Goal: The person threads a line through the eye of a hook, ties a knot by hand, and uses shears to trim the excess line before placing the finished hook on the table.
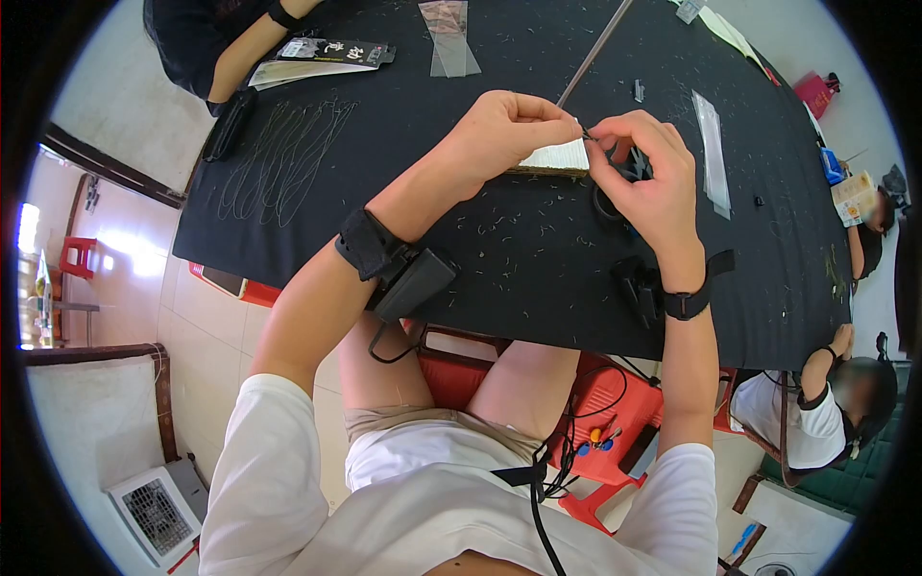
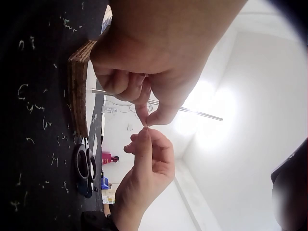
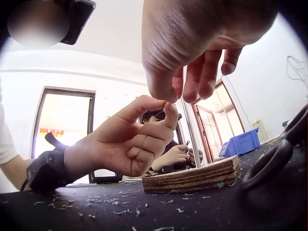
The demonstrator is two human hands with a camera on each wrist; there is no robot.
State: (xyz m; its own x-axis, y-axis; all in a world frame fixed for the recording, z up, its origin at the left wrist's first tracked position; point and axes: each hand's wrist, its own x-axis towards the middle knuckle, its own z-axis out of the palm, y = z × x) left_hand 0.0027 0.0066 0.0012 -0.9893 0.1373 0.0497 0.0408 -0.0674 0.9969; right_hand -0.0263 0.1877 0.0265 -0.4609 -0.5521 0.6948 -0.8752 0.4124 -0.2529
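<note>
My left hand point(image 1: 499, 139) and right hand point(image 1: 658, 182) meet fingertip to fingertip above a wooden block point(image 3: 192, 180). Thumb and forefinger of each pinch a tiny thin strand point(image 1: 587, 134), mostly hidden by the fingertips; I cannot tell its kind. In the right wrist view the left hand point(image 3: 142, 137) has its other fingers curled in. From the block, layered at its edge and pale on top, rises a thin metal rod point(image 1: 595, 56). Dark-handled scissors point(image 2: 83, 163) lie beside the block, under the right hand in the head view.
Thread loops point(image 1: 288, 158) are spread on the black cloth point(image 1: 519, 278) at left, with small clippings scattered around. Packets point(image 1: 322, 62) and clear plastic bags point(image 1: 712, 154) lie farther out. A blue basket point(image 3: 240, 143) stands across the table. Other people sit around it.
</note>
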